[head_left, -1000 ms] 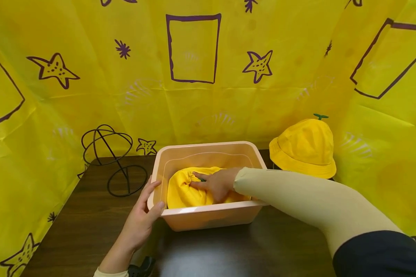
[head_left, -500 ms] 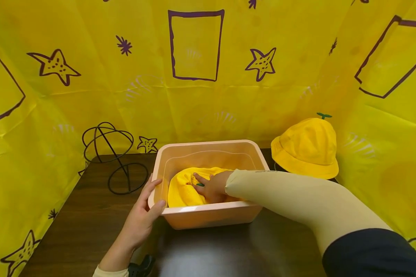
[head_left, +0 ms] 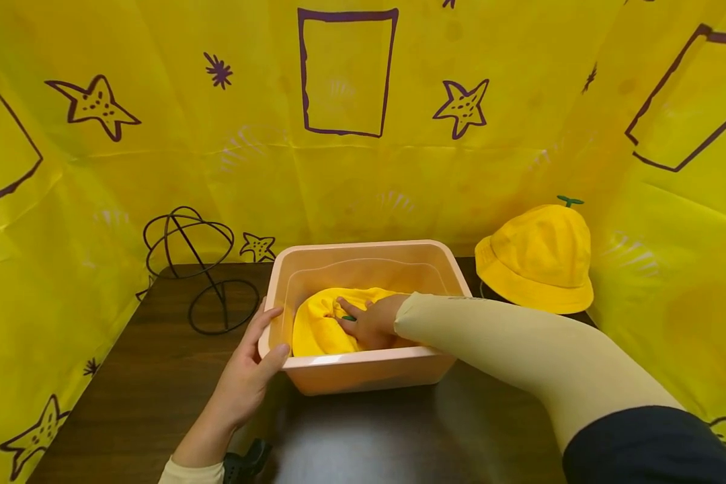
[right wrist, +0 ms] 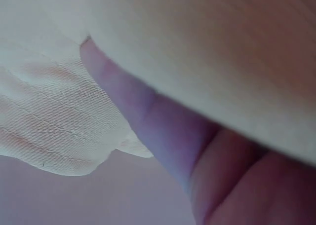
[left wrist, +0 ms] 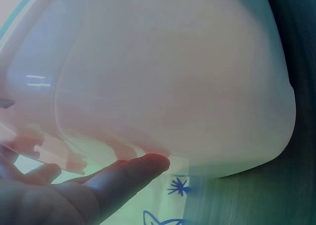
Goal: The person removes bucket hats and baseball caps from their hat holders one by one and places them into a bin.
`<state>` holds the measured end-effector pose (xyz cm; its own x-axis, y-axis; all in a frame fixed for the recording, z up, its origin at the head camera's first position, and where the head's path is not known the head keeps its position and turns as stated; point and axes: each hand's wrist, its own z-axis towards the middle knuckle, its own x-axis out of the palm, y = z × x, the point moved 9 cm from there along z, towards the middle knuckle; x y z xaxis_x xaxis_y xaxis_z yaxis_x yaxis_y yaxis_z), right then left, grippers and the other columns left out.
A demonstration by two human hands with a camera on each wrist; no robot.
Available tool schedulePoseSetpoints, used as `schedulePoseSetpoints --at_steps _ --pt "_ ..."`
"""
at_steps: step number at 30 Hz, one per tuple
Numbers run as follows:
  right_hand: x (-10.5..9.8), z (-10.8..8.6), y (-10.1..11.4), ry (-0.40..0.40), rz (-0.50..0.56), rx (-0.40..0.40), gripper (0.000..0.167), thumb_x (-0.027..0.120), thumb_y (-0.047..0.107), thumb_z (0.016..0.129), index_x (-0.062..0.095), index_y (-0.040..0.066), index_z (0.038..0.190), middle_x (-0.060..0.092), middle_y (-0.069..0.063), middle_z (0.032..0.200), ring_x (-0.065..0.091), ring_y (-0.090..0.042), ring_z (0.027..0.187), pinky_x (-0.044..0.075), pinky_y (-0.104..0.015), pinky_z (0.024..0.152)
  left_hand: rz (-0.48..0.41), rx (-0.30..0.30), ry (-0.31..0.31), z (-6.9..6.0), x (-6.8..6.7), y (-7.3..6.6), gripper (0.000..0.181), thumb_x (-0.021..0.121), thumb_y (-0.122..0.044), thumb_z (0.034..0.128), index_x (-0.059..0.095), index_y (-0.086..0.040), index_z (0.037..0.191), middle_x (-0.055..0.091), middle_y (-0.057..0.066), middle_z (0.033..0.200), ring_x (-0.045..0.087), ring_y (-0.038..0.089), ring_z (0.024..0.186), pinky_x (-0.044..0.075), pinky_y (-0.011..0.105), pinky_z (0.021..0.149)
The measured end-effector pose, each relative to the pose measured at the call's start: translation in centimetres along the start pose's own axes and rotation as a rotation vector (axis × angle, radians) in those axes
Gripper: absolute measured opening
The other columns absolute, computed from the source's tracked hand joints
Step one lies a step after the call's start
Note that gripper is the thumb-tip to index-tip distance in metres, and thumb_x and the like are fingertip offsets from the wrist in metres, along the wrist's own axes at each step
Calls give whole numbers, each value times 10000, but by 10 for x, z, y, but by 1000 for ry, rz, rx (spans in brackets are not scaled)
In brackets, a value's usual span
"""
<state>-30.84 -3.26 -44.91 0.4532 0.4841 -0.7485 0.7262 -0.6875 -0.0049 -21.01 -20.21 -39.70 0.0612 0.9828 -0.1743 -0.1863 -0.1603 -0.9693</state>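
Note:
A pale peach plastic basin (head_left: 363, 378) stands on the dark table; in the left wrist view its wall (left wrist: 168, 82) fills most of the picture. My left hand (head_left: 246, 380) grips its left front corner, the thumb over the rim. Inside lies a yellow cloth hat (head_left: 314, 329), puckered and partly covered by my right hand (head_left: 372, 324). That hand rests on the hat with fingers spread, and a bit of green sprout (head_left: 349, 318) shows between them. In the right wrist view one finger (right wrist: 143, 106) lies against the stitched cloth (right wrist: 59, 111).
Another yellow hat (head_left: 541, 259) with a green sprout sits at the back right, seemingly on a stand. A black wire hat stand (head_left: 218, 289) is at the back left. Yellow patterned sheeting (head_left: 236, 188) surrounds the dark wooden table (head_left: 133, 396).
My right hand has shifted slightly left over the hat in the basin. The left hand keeps its grip on the corner. The head view has tilted a little downward.

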Motion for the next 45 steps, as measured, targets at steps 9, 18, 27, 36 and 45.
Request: schedulePoseSetpoints --at_steps 9,18,27,36,45 --pt "-9 -13 -13 -4 63 -136 985 737 347 845 88 473 1574 -63 111 1651 395 -204 1318 413 -323 958 -13 13 13 2 6 1 548 577 -122 1012 351 -103 1511 -43 110 1648 118 456 1444 336 446 1014" --pt "-16 -39 -16 69 93 -119 884 695 307 889 156 481 1569 90 7 1657 194 -265 1462 217 -446 1146 -17 8 5 3 3 1 558 570 -96 1009 338 -66 1515 -37 116 1647 117 450 1443 342 367 1017" --pt "-25 -71 -17 54 92 -158 801 689 346 908 253 403 1576 179 -6 1640 203 -236 1469 169 -410 1172 -15 3 1 1 1 -1 538 569 -122 1017 351 -95 1507 -36 105 1648 132 458 1434 383 199 956" --pt "-43 -108 -23 -90 208 -220 761 696 459 910 314 378 1564 209 2 1633 171 -228 1473 181 -434 1165 1 -1 1 0 0 -2 546 571 -123 1017 342 -75 1510 -37 96 1649 121 456 1437 376 224 965" --pt "-54 -157 -47 -362 419 -321 811 610 557 936 241 263 1596 122 3 1643 162 -255 1475 279 -505 1121 5 -2 5 1 0 -1 544 566 -133 1021 338 -75 1511 -46 99 1650 119 453 1439 379 268 976"
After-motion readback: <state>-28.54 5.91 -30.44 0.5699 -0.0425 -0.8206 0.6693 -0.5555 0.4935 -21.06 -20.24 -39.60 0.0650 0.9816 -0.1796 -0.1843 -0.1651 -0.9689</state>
